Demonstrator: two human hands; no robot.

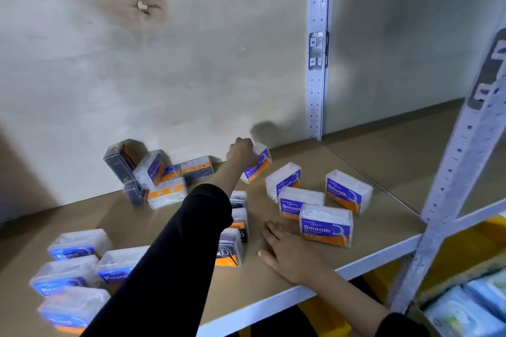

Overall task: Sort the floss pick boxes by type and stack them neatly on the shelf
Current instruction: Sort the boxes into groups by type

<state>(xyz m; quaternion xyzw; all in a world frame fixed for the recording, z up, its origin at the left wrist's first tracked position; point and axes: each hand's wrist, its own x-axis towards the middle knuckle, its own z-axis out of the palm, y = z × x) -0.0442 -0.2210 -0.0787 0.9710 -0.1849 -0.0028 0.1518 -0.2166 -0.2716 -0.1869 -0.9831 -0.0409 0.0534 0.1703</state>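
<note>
The brown shelf board (pixel 356 172) fills the lower half of the frame, with a pale back panel above it and a perforated metal upright (pixel 317 63) in the upper right. At the lower left lie blue-labelled Round boxes (pixel 79 243). A jumbled mixed pile (pixel 153 172) leans on the back panel left of centre, and four purple-and-orange Smooth boxes (pixel 325 226) stand loosely grouped right of centre. Dark-labelled boxes (pixel 232 246) sit mid-frame, partly hidden by the black sleeve. At centre, the left hand (pixel 242 152) curls over the top of a tilted Smooth box (pixel 258 165), gripping it. The right hand (pixel 284 249) lies flat and open on the board, just beside the nearest Smooth box. These small clear plastic cases look light and rigid, with slick walls. They are probably best pinched across the narrow sides, gently, in case the lid pops.
</note>
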